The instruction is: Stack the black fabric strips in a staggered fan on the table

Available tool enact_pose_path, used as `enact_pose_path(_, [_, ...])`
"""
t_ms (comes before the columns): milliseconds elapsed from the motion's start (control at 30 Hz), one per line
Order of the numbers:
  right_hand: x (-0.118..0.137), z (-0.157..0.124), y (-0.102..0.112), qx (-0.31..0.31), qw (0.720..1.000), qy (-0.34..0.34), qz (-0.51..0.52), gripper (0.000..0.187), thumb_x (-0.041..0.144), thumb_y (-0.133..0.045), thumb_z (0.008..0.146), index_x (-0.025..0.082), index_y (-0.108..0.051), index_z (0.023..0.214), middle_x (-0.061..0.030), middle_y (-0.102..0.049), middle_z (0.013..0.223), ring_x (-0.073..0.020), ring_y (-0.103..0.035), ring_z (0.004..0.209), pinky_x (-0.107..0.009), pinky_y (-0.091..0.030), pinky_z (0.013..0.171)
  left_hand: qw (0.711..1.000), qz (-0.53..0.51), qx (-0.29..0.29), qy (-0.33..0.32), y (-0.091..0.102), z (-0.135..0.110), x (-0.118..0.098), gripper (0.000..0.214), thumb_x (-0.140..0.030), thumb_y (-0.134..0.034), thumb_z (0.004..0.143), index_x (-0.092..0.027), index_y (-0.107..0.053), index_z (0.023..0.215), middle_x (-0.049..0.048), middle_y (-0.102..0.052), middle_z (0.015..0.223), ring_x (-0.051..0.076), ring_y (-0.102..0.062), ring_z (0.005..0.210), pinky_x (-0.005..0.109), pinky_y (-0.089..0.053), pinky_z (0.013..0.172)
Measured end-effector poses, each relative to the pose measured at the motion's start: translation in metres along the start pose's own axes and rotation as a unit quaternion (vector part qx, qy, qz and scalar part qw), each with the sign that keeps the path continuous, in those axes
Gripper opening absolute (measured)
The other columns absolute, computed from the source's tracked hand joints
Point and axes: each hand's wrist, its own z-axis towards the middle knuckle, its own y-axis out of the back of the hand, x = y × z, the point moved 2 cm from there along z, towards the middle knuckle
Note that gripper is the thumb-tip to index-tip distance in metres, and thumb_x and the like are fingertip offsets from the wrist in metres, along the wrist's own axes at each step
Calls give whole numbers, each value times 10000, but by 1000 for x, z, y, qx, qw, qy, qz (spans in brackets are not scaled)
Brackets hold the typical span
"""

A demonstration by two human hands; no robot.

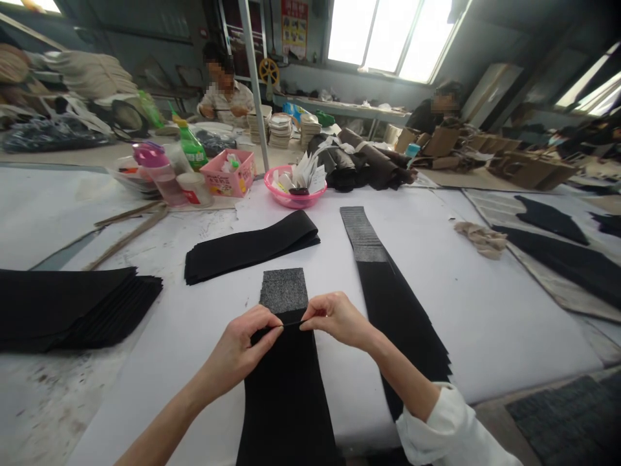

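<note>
A long black fabric strip (288, 388) lies in front of me, running toward the table's near edge. Its far end shows a speckled grey patch (284, 289). My left hand (245, 343) pinches the strip's raised edge just below that patch, thumb against forefinger. On the same edge, a short way to the right, my right hand (334, 317) pinches too. Between the two hands the edge forms a thin dark line. Beside my right arm lies a fanned stack of black strips (402, 304) with grey far ends.
A folded black strip pile (252, 246) lies beyond my hands, and another black stack (72, 304) is at left. A pink basket (295, 194) with papers, a pink box (228, 173) and a crumpled cloth (480, 239) sit farther off. Two people work across the table.
</note>
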Motion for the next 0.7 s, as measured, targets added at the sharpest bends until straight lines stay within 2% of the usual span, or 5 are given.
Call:
enact_pose_path(133, [7, -9, 7, 8, 1000, 3, 7, 93, 266, -701, 783, 179, -724, 759, 12, -677, 690, -124, -595, 654, -212, -425, 602, 1000, 4, -2, 1, 1, -5, -6, 169, -302, -493, 918, -207, -610, 842, 12, -576, 799, 143, -529, 756, 268, -420, 694])
enact_pose_path(300, [27, -13, 7, 59, 995, 60, -54, 234, 317, -727, 779, 230, -709, 996, -1, -709, 913, -146, -629, 827, -221, -439, 728, 1000, 8, -4, -12, 2, -8, -21, 179, -297, -483, 918, -204, -612, 836, 21, -586, 795, 152, -535, 761, 270, -424, 684])
enact_pose_path(400, [39, -13, -4, 62, 978, 110, -169, 98, 310, -675, 835, 218, -706, 846, 18, -681, 756, -121, -592, 697, -203, -383, 640, 999, 18, -14, -24, 2, -9, -29, 195, -302, -479, 918, -202, -622, 832, 29, -595, 798, 157, -545, 764, 274, -433, 681])
enact_pose_path(467, [45, -15, -9, 50, 967, 127, -216, 176, 314, -628, 875, 202, -676, 748, 28, -636, 654, -105, -548, 618, -200, -339, 588, 999, 28, -18, -18, 4, -11, -32, 199, -314, -490, 915, -203, -628, 824, 28, -602, 792, 157, -549, 755, 271, -434, 671])
enact_pose_path(700, [63, -22, 6, 50, 958, 169, -225, 129, 271, -577, 911, 229, -696, 881, 23, -686, 760, -109, -580, 668, -203, -347, 619, 999, 46, -7, 3, 29, -26, -30, 158, -339, -528, 901, -228, -636, 870, 9, -633, 823, 155, -565, 760, 250, -444, 680])
